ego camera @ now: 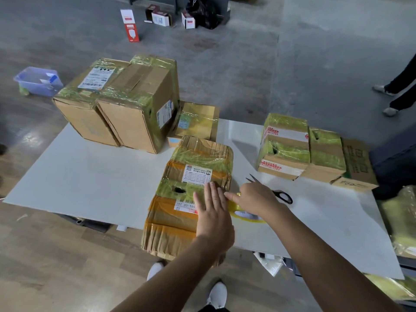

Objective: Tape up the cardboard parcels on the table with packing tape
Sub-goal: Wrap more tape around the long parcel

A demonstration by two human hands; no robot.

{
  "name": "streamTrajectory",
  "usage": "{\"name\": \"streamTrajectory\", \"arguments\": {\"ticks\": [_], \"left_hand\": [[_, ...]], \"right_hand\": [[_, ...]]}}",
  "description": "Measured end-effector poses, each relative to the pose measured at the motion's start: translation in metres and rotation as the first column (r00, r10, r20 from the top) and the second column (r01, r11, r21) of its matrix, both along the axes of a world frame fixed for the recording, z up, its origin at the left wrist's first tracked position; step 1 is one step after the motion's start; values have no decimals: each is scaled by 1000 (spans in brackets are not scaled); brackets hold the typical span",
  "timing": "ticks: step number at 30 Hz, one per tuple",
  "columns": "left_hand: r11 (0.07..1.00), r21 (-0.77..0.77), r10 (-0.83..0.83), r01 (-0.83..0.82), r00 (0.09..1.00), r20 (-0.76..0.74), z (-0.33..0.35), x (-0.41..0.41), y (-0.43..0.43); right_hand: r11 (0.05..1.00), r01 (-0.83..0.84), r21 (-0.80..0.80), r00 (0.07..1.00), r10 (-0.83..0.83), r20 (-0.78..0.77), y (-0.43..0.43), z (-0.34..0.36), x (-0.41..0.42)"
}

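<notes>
Taping is under way at frame centre: left hand (212,212) lies flat, fingers straight and together, pressing the parcel (171,212) on the worktop (90,176). Right hand (254,199) grips the tape roll (231,207) just beside it. The next move is probably pulling tape across, then reaching for the scissors (281,195).

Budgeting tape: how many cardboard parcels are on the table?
7: two big parcels back left, a flat gold parcel beside them, the middle parcel under the left hand, three smaller parcels at right. More may be hidden.
</notes>
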State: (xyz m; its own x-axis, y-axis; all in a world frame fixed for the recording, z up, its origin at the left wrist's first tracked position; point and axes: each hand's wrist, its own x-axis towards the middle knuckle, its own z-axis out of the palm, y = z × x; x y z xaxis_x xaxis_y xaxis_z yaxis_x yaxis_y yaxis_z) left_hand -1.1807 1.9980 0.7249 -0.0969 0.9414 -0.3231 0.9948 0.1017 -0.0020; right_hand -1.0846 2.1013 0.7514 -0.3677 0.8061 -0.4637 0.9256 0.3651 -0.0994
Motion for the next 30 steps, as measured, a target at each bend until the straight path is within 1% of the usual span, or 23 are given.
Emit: {"name": "streamTrajectory", "arguments": {"ticks": [2, 5, 8, 13, 16, 18, 22, 24, 26, 28, 29, 30], "left_hand": [[999, 1, 42, -42, 999, 24, 2, 0, 0], [998, -6, 68, -67, 987, 144, 7, -6, 3], [996, 8, 88, -93, 958, 273, 15, -19, 6], [990, 26, 113, -135, 910, 399, 34, -39, 11], [989, 10, 129, -150, 878, 462, 48, -57, 12], [984, 11, 144, -177, 834, 532, 58, -66, 14], [962, 18, 176, -273, 668, 723, 69, -82, 22], [934, 35, 199, -355, 599, 775, 67, -92, 26], [902, 71, 208, -426, 572, 794, 65, -101, 29], [905, 103, 175, -412, 583, 794, 56, -110, 29], [908, 106, 160, -405, 571, 805, 53, -114, 28], [904, 107, 147, -413, 537, 831, 50, -120, 28]], "right_hand": [[1000, 24, -18, 998, -25, -63, -1, -3, 4], [992, 104, -68, 974, -115, -196, 3, 2, 16], [972, 188, -141, 891, -229, -393, 8, 10, 29], [982, 154, -109, 805, -189, -562, 11, 34, 21], [985, 135, -108, 770, -173, -614, 18, 59, 11], [988, 130, -84, 751, -154, -642, 25, 76, 1], [997, 81, -10, 763, -69, -643, 36, 110, -30], [997, 54, -62, 746, -82, -661, 39, 125, -44], [989, 29, -145, 739, -119, -663, 39, 138, -56], [985, -25, -173, 750, -96, -655, 39, 143, -68], [985, -36, -171, 749, -86, -657, 38, 142, -71], [984, -26, -177, 738, -101, -667, 38, 140, -72]]}}
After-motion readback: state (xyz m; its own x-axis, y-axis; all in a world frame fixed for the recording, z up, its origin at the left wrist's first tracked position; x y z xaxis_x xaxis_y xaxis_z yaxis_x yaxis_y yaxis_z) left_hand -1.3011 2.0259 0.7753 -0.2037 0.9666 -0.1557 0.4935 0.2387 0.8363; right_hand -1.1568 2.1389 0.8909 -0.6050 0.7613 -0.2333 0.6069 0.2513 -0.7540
